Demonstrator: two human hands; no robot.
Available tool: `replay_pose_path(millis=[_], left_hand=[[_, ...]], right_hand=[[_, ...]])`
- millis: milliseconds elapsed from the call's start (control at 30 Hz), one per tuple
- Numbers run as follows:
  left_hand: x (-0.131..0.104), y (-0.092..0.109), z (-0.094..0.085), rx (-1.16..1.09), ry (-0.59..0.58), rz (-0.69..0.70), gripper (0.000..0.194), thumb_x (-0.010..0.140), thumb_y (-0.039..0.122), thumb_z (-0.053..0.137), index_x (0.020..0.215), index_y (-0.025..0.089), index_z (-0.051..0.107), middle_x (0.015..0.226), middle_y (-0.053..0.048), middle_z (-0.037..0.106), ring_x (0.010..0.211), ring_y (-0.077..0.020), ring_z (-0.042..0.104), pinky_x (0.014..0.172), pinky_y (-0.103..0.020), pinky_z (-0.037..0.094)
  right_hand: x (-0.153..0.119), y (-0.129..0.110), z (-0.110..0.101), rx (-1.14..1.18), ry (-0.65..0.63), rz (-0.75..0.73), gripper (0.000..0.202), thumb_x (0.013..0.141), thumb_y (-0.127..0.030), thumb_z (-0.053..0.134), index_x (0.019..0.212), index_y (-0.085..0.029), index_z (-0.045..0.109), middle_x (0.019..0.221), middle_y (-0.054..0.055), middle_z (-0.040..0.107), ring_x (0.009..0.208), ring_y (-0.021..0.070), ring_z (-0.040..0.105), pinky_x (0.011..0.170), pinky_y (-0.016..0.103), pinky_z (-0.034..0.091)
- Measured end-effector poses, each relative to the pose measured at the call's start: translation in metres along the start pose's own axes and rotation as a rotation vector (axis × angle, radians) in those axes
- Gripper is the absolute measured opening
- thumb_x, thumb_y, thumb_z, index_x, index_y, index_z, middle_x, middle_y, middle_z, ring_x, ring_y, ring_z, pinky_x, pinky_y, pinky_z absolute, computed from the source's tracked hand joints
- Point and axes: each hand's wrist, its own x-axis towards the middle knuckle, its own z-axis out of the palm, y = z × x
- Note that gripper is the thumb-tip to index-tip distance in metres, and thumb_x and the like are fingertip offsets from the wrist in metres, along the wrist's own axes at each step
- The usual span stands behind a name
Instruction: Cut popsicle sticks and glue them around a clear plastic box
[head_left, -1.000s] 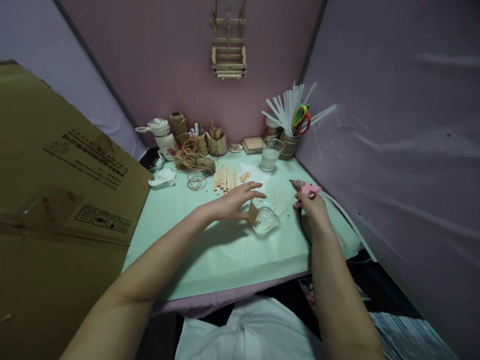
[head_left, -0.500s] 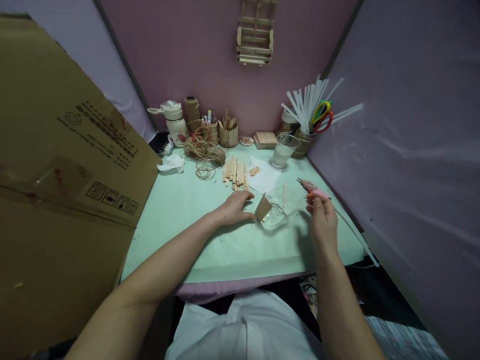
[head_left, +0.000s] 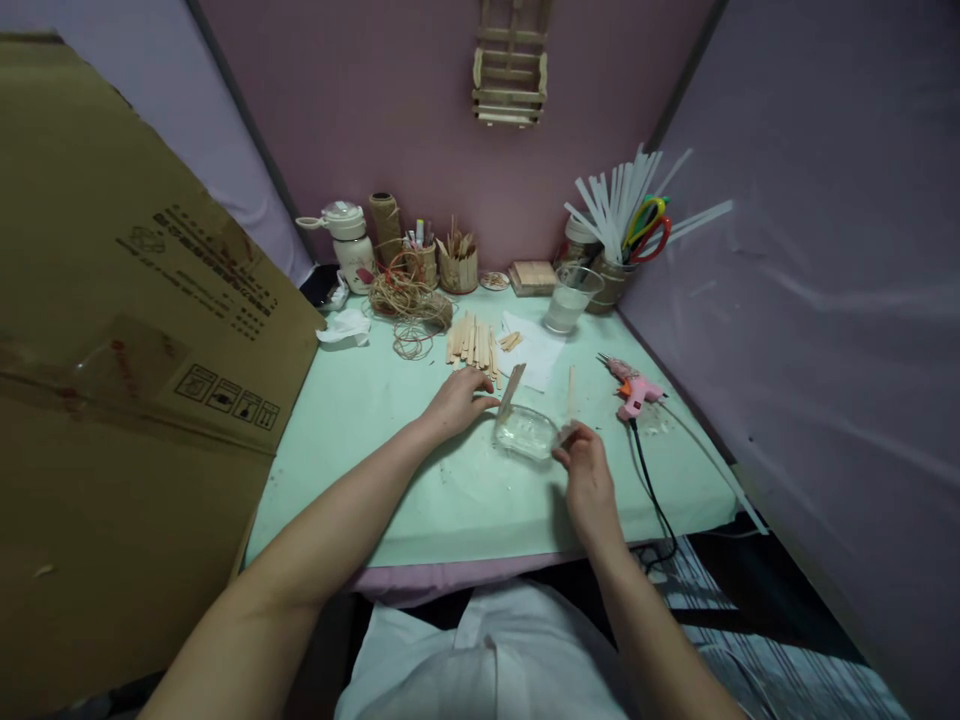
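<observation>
A shallow clear dish (head_left: 527,435) rests on the green tabletop between my hands. A small brown panel (head_left: 511,388), seen nearly edge-on, stands tilted at its left end. My left hand (head_left: 461,400) is just left of this panel, thumb and fingers apart. The fingertips come close to the panel; contact is unclear. At the dish's right end, my right hand (head_left: 587,480) has its fingers pinched on the rim. To the right lies a pink glue gun (head_left: 637,392) with a black cord. A single wooden stick (head_left: 571,390) lies behind the dish.
Behind are piled wooden sticks (head_left: 472,342), white paper (head_left: 536,350), tangled twine (head_left: 405,300) and a cup of cloudy liquid (head_left: 568,300). A holder (head_left: 611,285) carries white strips and scissors (head_left: 649,230). A large cardboard box (head_left: 150,400) stands left; a bottle (head_left: 349,245) is back left.
My right hand has let go of the glue gun, which lies on the table, and moved left to the dish. The dish has shifted left and its panel has turned more edge-on.
</observation>
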Motion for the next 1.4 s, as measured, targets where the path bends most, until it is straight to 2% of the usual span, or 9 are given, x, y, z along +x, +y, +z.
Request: replay_pose_path(millis=[100, 267, 433, 500, 633, 800, 1133, 1300, 1400], left_hand=[[0.001, -0.005, -0.002, -0.167, 0.059, -0.121, 0.008, 0.077, 0.018, 0.066, 0.085, 0.018, 0.066, 0.092, -0.006, 0.067, 0.093, -0.0228, 0.061, 0.092, -0.040, 0.048], [-0.008, -0.012, 0.005, -0.376, 0.083, -0.251, 0.027, 0.085, 0.015, 0.049, 0.107, 0.014, 0.064, 0.106, -0.012, 0.072, 0.094, -0.0196, 0.068, 0.088, -0.038, 0.053], [-0.021, -0.003, 0.015, -0.787, 0.065, -0.374, 0.039, 0.080, 0.016, 0.054, 0.118, 0.013, 0.062, 0.115, -0.014, 0.071, 0.109, -0.0208, 0.067, 0.099, -0.040, 0.049], [-0.023, 0.003, 0.017, -0.852, 0.042, -0.375, 0.044, 0.076, 0.017, 0.058, 0.120, 0.013, 0.062, 0.119, -0.014, 0.071, 0.114, -0.0228, 0.065, 0.102, -0.040, 0.047], [-0.024, 0.012, 0.016, -0.806, 0.013, -0.340, 0.048, 0.072, 0.016, 0.061, 0.120, 0.013, 0.064, 0.125, -0.012, 0.069, 0.120, -0.0258, 0.061, 0.104, -0.041, 0.045], [-0.025, 0.015, 0.013, -0.689, -0.020, -0.262, 0.046, 0.074, 0.017, 0.056, 0.118, 0.015, 0.067, 0.125, -0.008, 0.070, 0.118, -0.0260, 0.063, 0.105, -0.041, 0.045], [-0.025, 0.016, 0.012, -0.531, -0.017, -0.189, 0.051, 0.077, 0.017, 0.052, 0.126, 0.013, 0.064, 0.128, -0.009, 0.069, 0.121, -0.0257, 0.061, 0.113, -0.044, 0.039], [-0.028, 0.019, 0.012, -0.412, -0.014, -0.050, 0.063, 0.078, 0.010, 0.046, 0.139, 0.017, 0.054, 0.145, -0.005, 0.056, 0.135, -0.0231, 0.049, 0.119, -0.041, 0.030], [-0.030, 0.021, 0.013, -0.391, -0.035, -0.012, 0.060, 0.078, 0.008, 0.043, 0.136, 0.017, 0.058, 0.141, -0.004, 0.060, 0.131, -0.0228, 0.054, 0.117, -0.040, 0.035]], right_hand=[[-0.016, 0.001, 0.002, -0.060, -0.043, -0.045, 0.055, 0.092, -0.060, 0.047, 0.128, -0.019, 0.051, 0.128, 0.015, 0.058, 0.116, 0.0259, 0.058, 0.099, 0.050, 0.049], [-0.015, -0.001, 0.002, -0.062, -0.073, -0.100, 0.050, 0.091, -0.052, 0.054, 0.128, -0.019, 0.048, 0.130, 0.015, 0.054, 0.120, 0.0256, 0.056, 0.100, 0.049, 0.050], [-0.004, 0.001, 0.002, -0.180, -0.144, -0.190, 0.077, 0.079, -0.043, 0.072, 0.142, -0.017, 0.037, 0.141, 0.019, 0.046, 0.127, 0.0298, 0.050, 0.101, 0.050, 0.051], [0.001, 0.003, 0.003, -0.254, -0.151, -0.220, 0.085, 0.076, -0.039, 0.074, 0.146, -0.016, 0.033, 0.143, 0.020, 0.045, 0.126, 0.0315, 0.051, 0.099, 0.051, 0.053], [0.014, 0.005, 0.004, -0.328, -0.157, -0.234, 0.087, 0.074, -0.034, 0.075, 0.148, -0.016, 0.033, 0.142, 0.020, 0.049, 0.124, 0.0332, 0.054, 0.096, 0.052, 0.054], [0.023, 0.006, 0.008, -0.304, -0.180, -0.208, 0.079, 0.073, -0.033, 0.075, 0.143, -0.017, 0.042, 0.134, 0.018, 0.058, 0.117, 0.0328, 0.060, 0.094, 0.052, 0.055], [0.022, 0.006, 0.008, -0.270, -0.163, -0.196, 0.075, 0.073, -0.032, 0.074, 0.140, -0.016, 0.046, 0.134, 0.018, 0.058, 0.115, 0.0318, 0.061, 0.096, 0.051, 0.055], [0.022, 0.005, 0.009, -0.238, -0.162, -0.176, 0.076, 0.071, -0.032, 0.075, 0.139, -0.016, 0.046, 0.136, 0.018, 0.057, 0.116, 0.0307, 0.061, 0.097, 0.050, 0.054], [0.024, 0.005, 0.007, -0.212, -0.182, -0.124, 0.077, 0.070, -0.034, 0.076, 0.140, -0.017, 0.046, 0.138, 0.017, 0.057, 0.114, 0.0305, 0.063, 0.098, 0.050, 0.054]])
